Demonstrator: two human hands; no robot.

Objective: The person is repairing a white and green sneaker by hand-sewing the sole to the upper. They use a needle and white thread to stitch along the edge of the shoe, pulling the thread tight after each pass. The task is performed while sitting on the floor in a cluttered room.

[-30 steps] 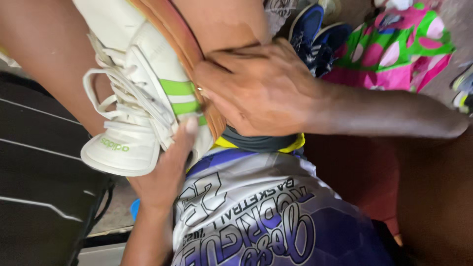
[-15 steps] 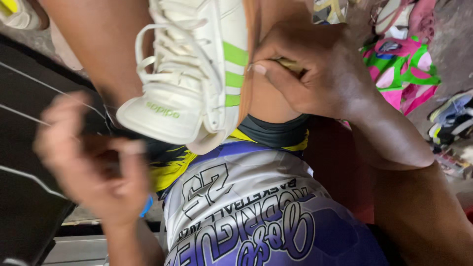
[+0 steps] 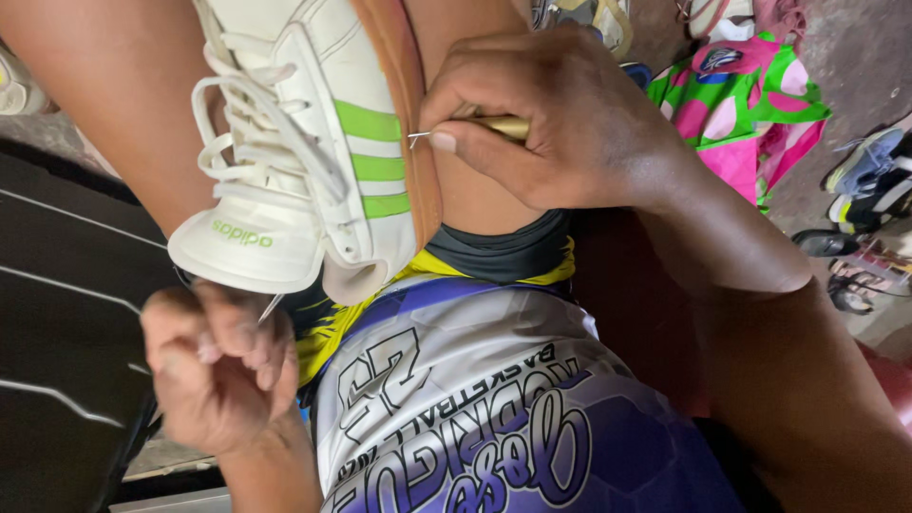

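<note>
**Stitching a white sneaker held between the knees**

The left hand (image 3: pixel 214 370), low at the left, is closed, pinching a thin thread (image 3: pixel 270 307) below the sneaker's toe. The white sneaker (image 3: pixel 304 152), green-striped with a tan sole, sits clamped between the thighs. The right hand (image 3: pixel 560 119) grips a brass-handled awl (image 3: pixel 475 128) against the sole; half a second ago it sat higher. Right of it lie a pink-green cloth (image 3: pixel 750 104) and shoes (image 3: pixel 869 166) on the floor.

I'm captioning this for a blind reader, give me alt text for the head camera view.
A white sneaker with green stripes is wedged between the person's knees. The right hand presses a brass-handled awl into its tan sole edge, while the left hand pinches something thin below the toe.
</note>
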